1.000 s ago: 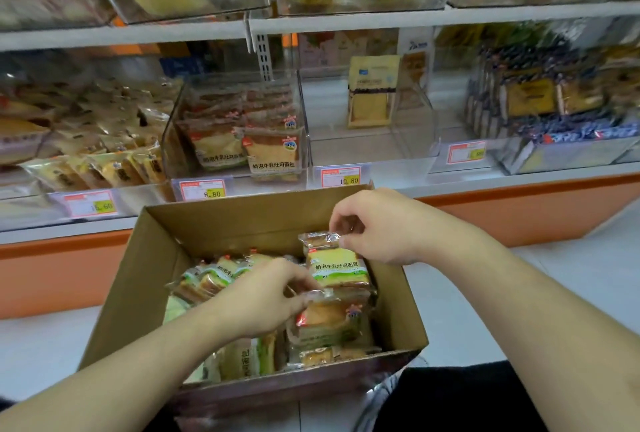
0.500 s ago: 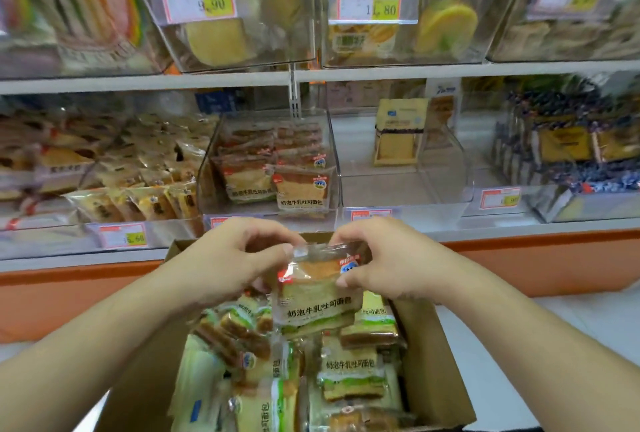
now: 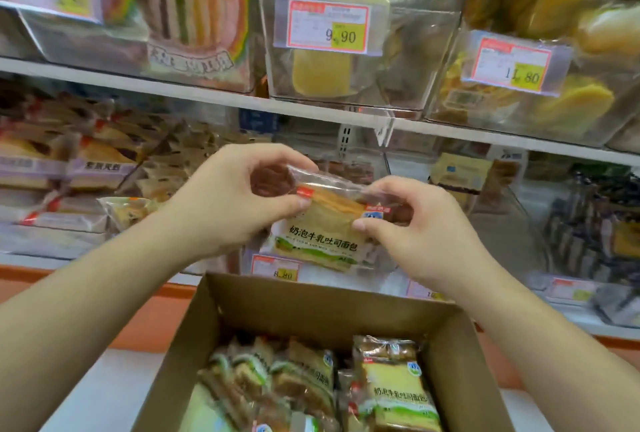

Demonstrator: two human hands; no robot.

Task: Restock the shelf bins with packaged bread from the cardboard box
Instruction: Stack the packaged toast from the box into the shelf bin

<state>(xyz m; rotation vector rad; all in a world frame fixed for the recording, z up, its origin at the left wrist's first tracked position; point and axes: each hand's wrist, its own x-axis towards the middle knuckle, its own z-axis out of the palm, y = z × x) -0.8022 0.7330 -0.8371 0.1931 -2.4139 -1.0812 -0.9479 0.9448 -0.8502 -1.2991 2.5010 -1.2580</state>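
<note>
A packaged toast bread [image 3: 322, 237] in a clear wrapper with a green band hangs upright in front of the middle shelf. My left hand [image 3: 239, 199] pinches its top left corner and my right hand [image 3: 412, 223] pinches its top right corner. Below, the open cardboard box [image 3: 311, 307] holds several more packets of the same bread [image 3: 394, 386]. Directly behind the held packet, the clear shelf bin [image 3: 384, 168] is mostly hidden by it and my hands.
The top shelf carries clear bins of sandwich packs [image 3: 194, 15] and yellow cakes [image 3: 325, 67] with price tags. Bread packets [image 3: 69, 168] fill the middle shelf on the left, dark packets [image 3: 595, 223] on the right. An orange base strip [image 3: 104, 310] runs beneath the shelves.
Both hands lifted one bread packet out of the box and raised it in front of the middle shelf bin. The view tilted upward toward the shelves.
</note>
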